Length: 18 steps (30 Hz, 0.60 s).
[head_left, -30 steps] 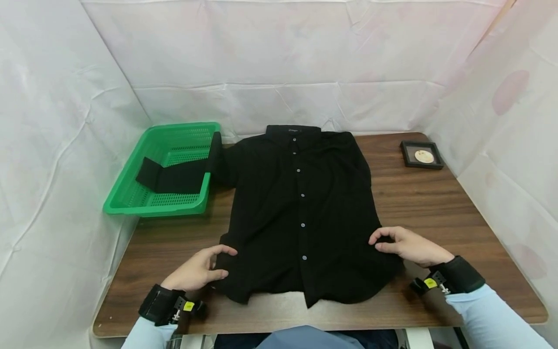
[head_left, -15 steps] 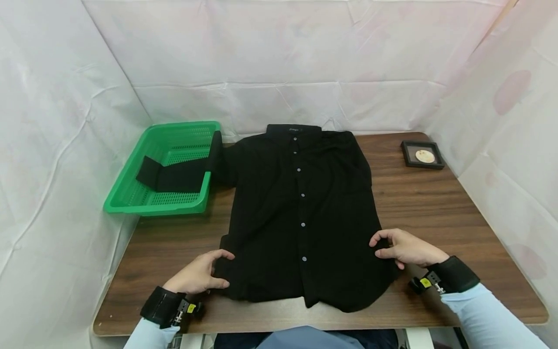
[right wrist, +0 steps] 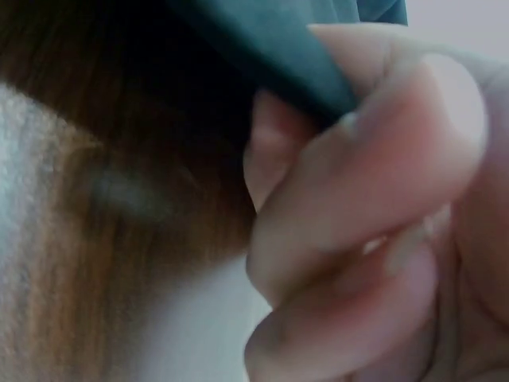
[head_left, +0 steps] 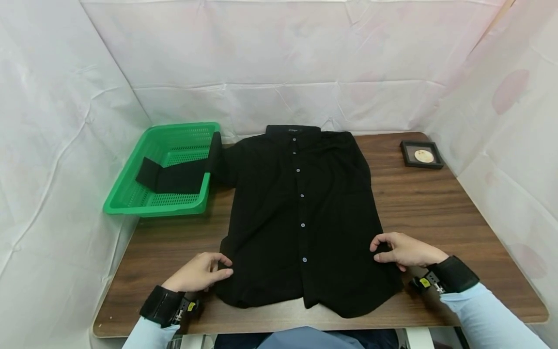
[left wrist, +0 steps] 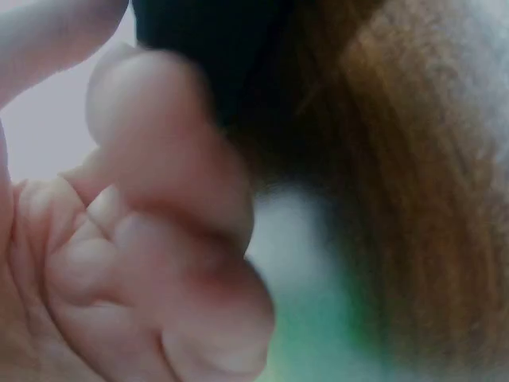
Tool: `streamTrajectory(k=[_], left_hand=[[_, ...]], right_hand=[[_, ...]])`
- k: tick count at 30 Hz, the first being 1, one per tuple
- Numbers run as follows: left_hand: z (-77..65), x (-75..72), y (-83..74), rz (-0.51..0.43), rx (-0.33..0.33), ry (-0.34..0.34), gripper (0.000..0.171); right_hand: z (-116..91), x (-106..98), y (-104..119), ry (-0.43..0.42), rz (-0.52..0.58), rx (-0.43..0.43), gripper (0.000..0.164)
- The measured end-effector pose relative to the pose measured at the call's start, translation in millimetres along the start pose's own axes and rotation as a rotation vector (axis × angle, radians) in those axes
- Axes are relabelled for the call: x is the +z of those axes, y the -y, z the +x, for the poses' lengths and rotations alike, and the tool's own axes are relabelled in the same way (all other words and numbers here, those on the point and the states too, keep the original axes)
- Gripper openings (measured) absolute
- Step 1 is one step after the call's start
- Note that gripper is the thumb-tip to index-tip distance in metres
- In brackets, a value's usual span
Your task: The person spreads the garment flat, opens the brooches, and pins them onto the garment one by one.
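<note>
A black button-up shirt [head_left: 266, 218] lies front up on the table, collar away from me and hem near the front edge. My left hand [head_left: 197, 272] grips its lower left side, with thumb and index finger spread over the cloth. In the left wrist view the other fingers [left wrist: 175, 167] are curled, and dark cloth [left wrist: 215, 48] shows just beyond them. On the opposite side my right hand [head_left: 407, 249] holds the shirt's lower right edge. The right wrist view shows a fold of the cloth [right wrist: 270, 64] running in between curled fingers [right wrist: 350, 191].
A green plastic basket [head_left: 152, 210] stands at the back left. The shirt's left-side sleeve [head_left: 183, 177] reaches over its rim and lies inside. A small black frame with a round pale disc [head_left: 422, 155] sits at the back right of the wooden table [head_left: 436, 208]. White sheeting hangs around.
The shirt's lower right hem has come slightly nearer to me and lies smoother. The right hand has shifted slightly down; the left thumb and index finger have drawn a little closer together.
</note>
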<state>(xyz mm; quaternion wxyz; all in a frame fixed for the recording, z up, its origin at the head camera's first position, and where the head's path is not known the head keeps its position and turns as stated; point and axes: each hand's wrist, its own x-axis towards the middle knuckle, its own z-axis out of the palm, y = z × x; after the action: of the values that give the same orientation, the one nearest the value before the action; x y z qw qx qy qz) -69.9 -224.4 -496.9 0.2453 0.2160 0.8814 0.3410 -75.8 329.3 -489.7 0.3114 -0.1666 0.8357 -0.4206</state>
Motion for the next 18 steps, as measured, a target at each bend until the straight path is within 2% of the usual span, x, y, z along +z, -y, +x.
streamTrajectory(k=[5,9,12,15,18], left_hand=[[4.8,-1.0,-7.5,0.118,-0.021,-0.122,0.032],[17.5,-3.8,-24.1,0.154,-0.026,-0.231,0.028],[35.4,-8.4,-43.0,0.184,0.023,-0.321,0.031],[60.2,-13.8,-64.4,0.236,0.084,-0.390,0.039],[90.9,-17.0,-86.1,0.268,0.089,-0.399,0.051]], right_hand=[[-1.8,-8.3,-2.0,-0.075,-0.006,-0.020,0.030],[-1.5,-21.2,-2.5,-0.175,0.008,0.023,0.040],[2.5,-34.0,-3.1,-0.246,0.019,0.083,0.044],[11.9,-50.3,-6.1,-0.311,-0.018,0.145,0.044],[25.0,-66.9,-10.5,-0.376,-0.118,0.190,0.039]])
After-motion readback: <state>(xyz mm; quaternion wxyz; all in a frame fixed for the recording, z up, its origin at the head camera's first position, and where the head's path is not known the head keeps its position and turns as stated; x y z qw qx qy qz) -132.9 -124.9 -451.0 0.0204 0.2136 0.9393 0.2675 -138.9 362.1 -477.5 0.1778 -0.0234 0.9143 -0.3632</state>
